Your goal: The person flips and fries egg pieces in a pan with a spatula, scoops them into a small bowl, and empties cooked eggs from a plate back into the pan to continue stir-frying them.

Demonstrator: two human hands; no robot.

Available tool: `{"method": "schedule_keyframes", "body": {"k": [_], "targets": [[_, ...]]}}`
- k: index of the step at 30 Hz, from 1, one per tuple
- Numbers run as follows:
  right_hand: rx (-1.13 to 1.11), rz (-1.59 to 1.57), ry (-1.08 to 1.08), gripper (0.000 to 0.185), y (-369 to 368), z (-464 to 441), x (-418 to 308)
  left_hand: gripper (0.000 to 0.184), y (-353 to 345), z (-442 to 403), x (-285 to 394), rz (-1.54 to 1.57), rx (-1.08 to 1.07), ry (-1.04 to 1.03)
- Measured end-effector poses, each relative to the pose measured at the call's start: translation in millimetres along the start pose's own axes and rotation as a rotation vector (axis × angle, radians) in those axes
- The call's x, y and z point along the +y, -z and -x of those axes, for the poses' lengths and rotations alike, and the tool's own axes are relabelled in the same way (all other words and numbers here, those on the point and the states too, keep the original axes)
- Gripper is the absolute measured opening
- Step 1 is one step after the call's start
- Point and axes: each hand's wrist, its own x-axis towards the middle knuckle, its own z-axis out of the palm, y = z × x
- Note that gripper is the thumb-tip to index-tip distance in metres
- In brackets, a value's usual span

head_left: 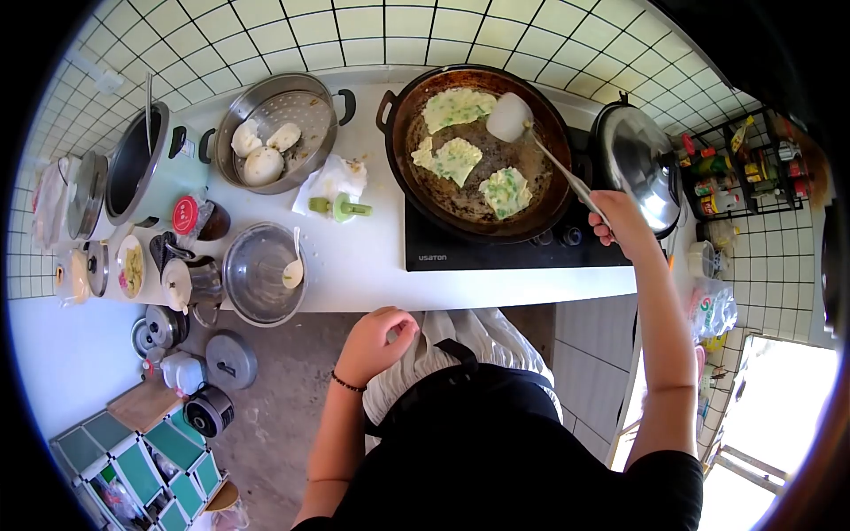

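My right hand (620,221) is closed around the handle of a metal spatula (509,118), whose broad head is over the upper right part of a large dark pan (482,221). Three pale yellow pancakes with green bits lie apart in the pan: one at the top (459,110), one in the middle (458,160) and one at the lower right (506,193). The pan sits on a black cooktop (460,257). My left hand (382,338) hangs in front of the counter edge by my waist, its fingers curled, and nothing shows in it.
Left of the pan are a steamer pot (310,102) with white buns, a green brush-like tool (341,208) on tissue and a metal bowl (243,288) with a spoon (293,270). A lidded pot (633,150) stands right, beside a spice rack (739,173).
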Motion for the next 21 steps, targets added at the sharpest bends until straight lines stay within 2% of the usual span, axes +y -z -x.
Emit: {"method": "schedule_keyframes", "body": {"k": [3, 6, 9, 12, 18, 21], "targets": [[-0.143, -0.347, -0.244, 0.023, 21.3, -10.1, 0.0, 0.013, -2.1, 2.5, 2.3, -0.013, 0.012, 0.008], [-0.201, -0.480, -0.344, 0.024, 30.7, -16.9, -7.2, 0.013, -6.6, 4.5, 0.1, -0.020, 0.035, -0.019], [-0.355, -0.485, -0.325, 0.011, 33.6, -22.2, -20.4, 0.013, -8.7, 7.3, 4.9, -0.027, 0.052, -0.022], [-0.375, -0.500, -0.387, 0.006, 20.3, -29.2, -34.6, 0.013, -12.5, 9.6, 1.7, -0.022, 0.077, -0.056], [-0.311, -0.552, -0.494, 0.007, 2.1, -53.7, -41.9, 0.012, -9.4, 14.2, 11.3, -0.014, 0.110, 0.009], [-0.399, -0.498, -0.453, 0.016, 6.6, -37.3, -46.7, 0.012, -8.1, 15.6, 1.1, 0.004, 0.161, -0.022]]}}
